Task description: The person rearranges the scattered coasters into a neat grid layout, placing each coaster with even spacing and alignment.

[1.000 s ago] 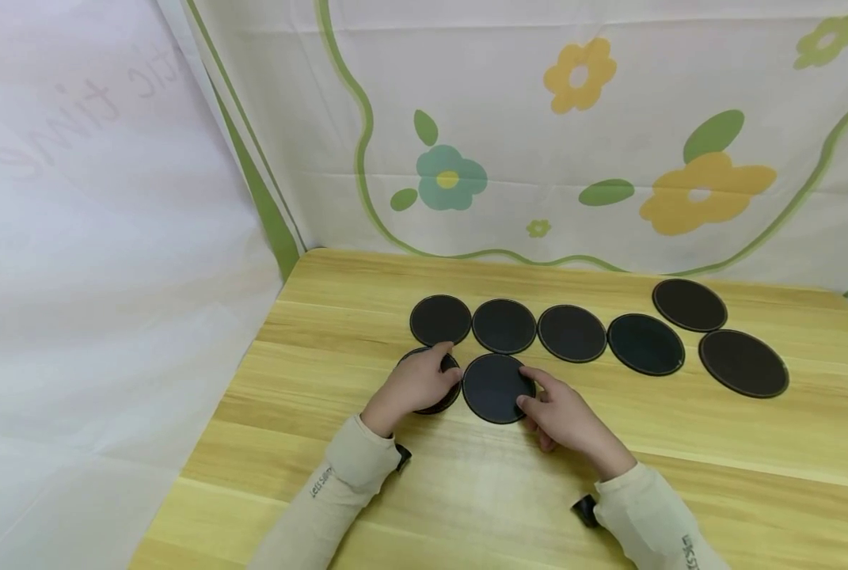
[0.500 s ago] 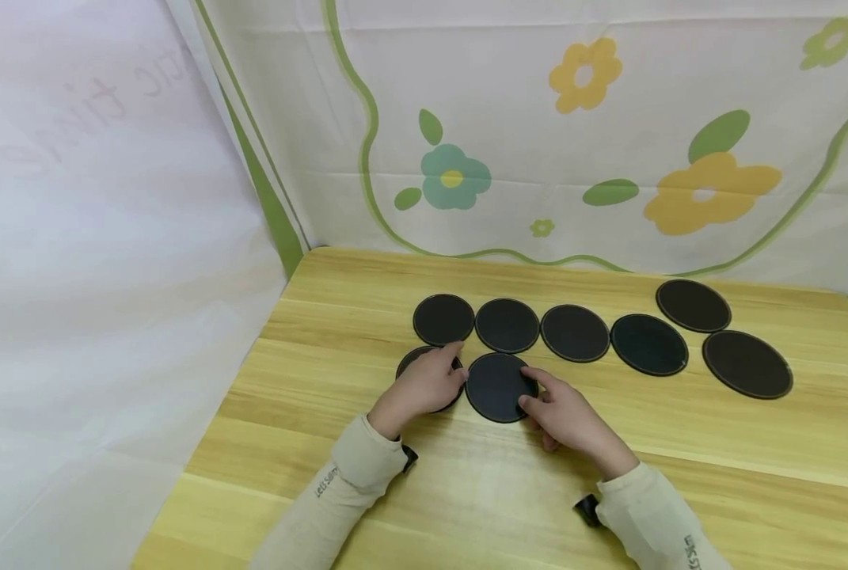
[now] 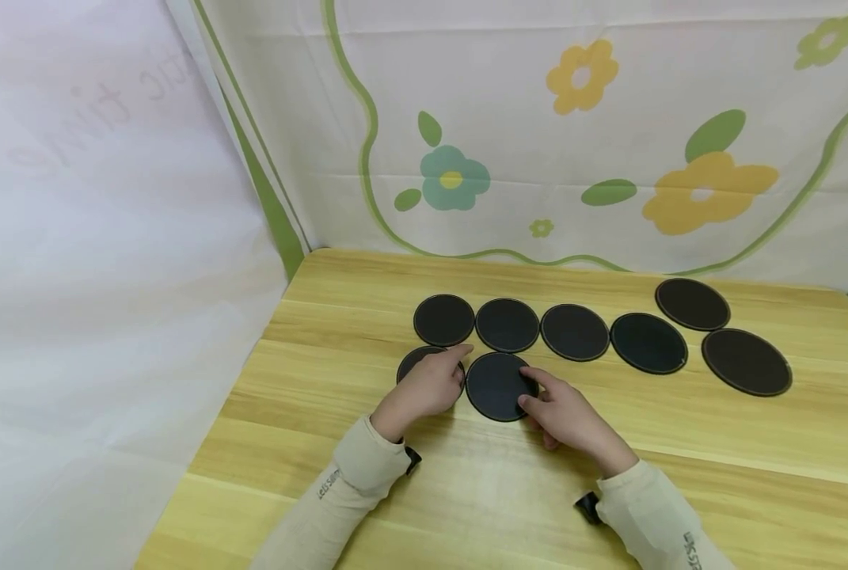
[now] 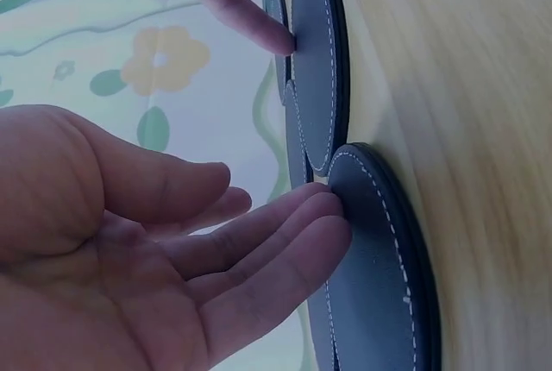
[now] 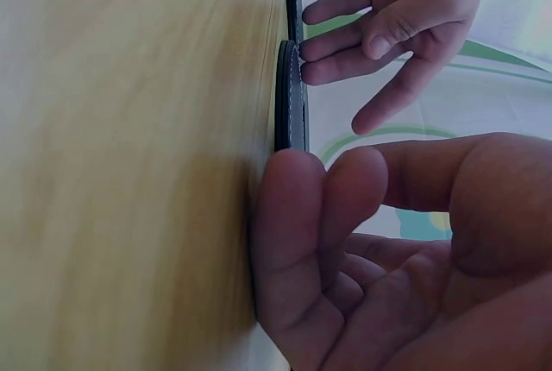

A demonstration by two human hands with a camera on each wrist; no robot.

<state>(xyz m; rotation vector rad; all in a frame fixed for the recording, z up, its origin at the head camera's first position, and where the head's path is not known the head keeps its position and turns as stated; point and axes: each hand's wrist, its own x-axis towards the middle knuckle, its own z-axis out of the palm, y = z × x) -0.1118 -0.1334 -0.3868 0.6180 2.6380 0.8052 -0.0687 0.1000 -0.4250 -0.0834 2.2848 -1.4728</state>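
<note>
Two round black coasters with pale stitched rims lie side by side in the front row. My left hand (image 3: 427, 384) is over the left coaster (image 3: 412, 364) and covers much of it. In the left wrist view its fingers are fairly straight, and their tips touch that coaster's edge. At the right rim of the other front coaster (image 3: 495, 386) is my right hand (image 3: 569, 416). Its index finger and thumb touch this coaster, which lies flat. The right wrist view shows its lower fingers bent near the wooden table (image 3: 466, 507). The two coasters meet or nearly meet.
Behind them runs a row of several more coasters (image 3: 507, 324), edge to edge. Two others lie at the right, a far coaster (image 3: 693, 304) and a nearer coaster (image 3: 747, 362). White cloth (image 3: 509, 95) printed with flowers hangs at the back and left.
My left hand has shifted slightly right over the left coaster, and its index finger now points farther right. My right hand keeps its place on the other coaster.
</note>
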